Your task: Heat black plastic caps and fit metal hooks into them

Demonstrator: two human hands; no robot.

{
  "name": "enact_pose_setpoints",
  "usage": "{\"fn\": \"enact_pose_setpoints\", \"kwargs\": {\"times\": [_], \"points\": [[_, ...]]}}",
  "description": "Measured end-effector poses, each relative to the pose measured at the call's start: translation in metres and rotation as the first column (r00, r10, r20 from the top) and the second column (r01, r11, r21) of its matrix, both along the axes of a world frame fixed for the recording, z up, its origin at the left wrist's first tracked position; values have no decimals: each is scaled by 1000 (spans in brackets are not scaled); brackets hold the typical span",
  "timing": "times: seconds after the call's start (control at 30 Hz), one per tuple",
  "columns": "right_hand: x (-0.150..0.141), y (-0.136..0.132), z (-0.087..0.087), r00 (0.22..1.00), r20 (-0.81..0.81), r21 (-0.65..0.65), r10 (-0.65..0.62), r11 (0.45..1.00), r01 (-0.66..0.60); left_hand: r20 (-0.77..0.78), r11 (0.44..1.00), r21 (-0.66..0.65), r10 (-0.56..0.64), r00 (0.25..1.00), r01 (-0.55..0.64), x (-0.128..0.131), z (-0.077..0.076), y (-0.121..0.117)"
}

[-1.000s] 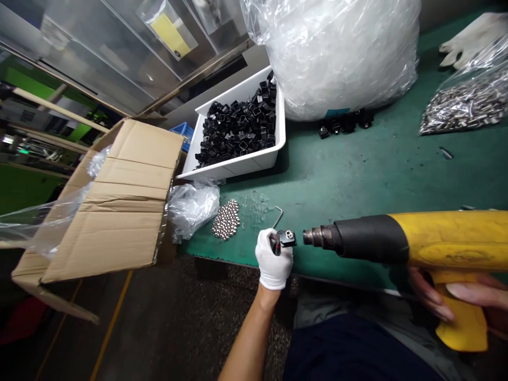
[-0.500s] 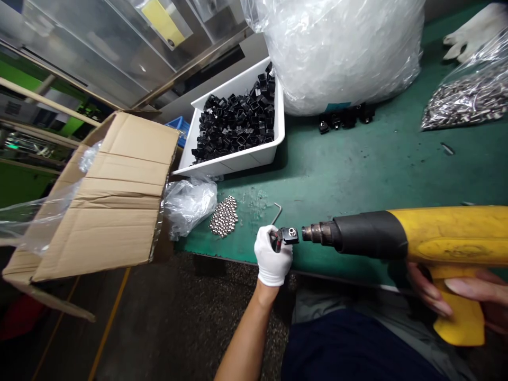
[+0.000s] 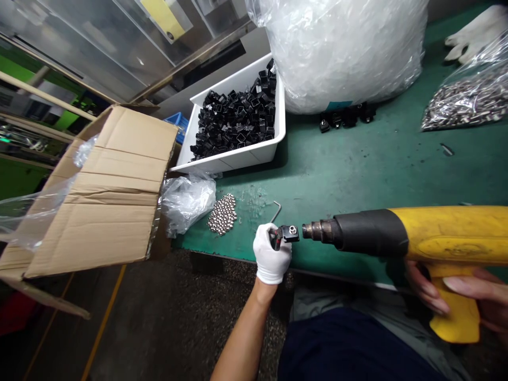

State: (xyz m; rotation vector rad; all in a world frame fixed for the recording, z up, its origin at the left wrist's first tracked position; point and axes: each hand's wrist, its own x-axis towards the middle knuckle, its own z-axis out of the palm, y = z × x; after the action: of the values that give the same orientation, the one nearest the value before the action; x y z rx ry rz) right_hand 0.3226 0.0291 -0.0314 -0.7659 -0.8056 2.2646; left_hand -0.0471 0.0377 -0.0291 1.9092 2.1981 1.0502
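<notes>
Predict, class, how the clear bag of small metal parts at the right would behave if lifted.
The bag would likely sag, as it looks thin and wrinkled. It may feel heavy for its size, given the many metal parts inside.

Heat gun (image 3: 436, 233) — yellow and black; tabletop (image 3: 357, 169) — green

The left hand (image 3: 273, 254) wears a plain white glove (image 3: 273, 269), close-fitting, with a snug cuff (image 3: 270, 278) at the wrist; the left forearm (image 3: 246, 328) below it is bare. The right hand (image 3: 491, 297) is bare too. A dark navy garment (image 3: 345, 349) covers the torso, and dull greyish cloth (image 3: 311, 302), softly creased, shows along its edge
</notes>
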Motion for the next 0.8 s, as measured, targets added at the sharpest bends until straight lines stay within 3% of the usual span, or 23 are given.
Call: {"fn": "enact_pose_setpoints", "kwargs": {"times": [0.13,0.27,0.43,0.6,0.7,0.8], "points": [[4,-1,-4,997,-30,12,75,997,-75,-4,1000,-5,-5,1000,5,0,-1,0],[3,-3,-4,1000,-6,-14,12,1000,-12,-16,1000,-11,0,1000,0,-1,-2,0],[0,-4,-3,1000,1,-12,20,1000,-20,-31,1000,-20,16,999,-17,1,-1,0],[3,-8,-7,998,60,31,19,999,-21,-161,992,-29,114,980,-120,7,-1,1],[-1,-17,0,987,151,74,-45,997,34,-274,987,-25,143,951,-156,11,-3,0],[-12,-27,15,952,240,55,-189,982,181,-327,983,0,174,929,-185,13,-7,0]]}}
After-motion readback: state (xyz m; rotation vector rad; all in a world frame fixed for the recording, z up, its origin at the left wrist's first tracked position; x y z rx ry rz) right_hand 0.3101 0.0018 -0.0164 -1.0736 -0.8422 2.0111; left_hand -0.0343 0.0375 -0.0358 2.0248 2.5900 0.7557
